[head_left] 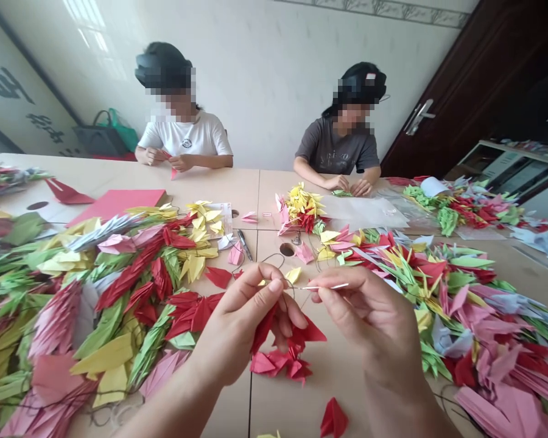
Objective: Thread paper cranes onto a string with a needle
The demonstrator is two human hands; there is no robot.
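Observation:
My right hand [369, 316] pinches a thin pale needle [342, 286] between thumb and fingers, its tip toward the left. Close to that tip, my left hand [251, 316] is closed, thumb against forefinger, on a dark thread [281, 261] that loops above the fingers. Under the left fingers, red folded-paper pieces [313, 333] show partly; the hand hides how they are held. More red folded paper [278, 363] hangs or lies just below. Nearer to me, a single red paper piece [333, 418] rests on the table [292, 413].
Heaps of coloured folded paper cover the left [132, 286] and right [475, 292] sides. A pen [245, 245] lies beyond my left hand, near a table hole [287, 249]. Across the table sit two people, one in a white shirt [187, 137], one in grey [342, 146], both handling paper.

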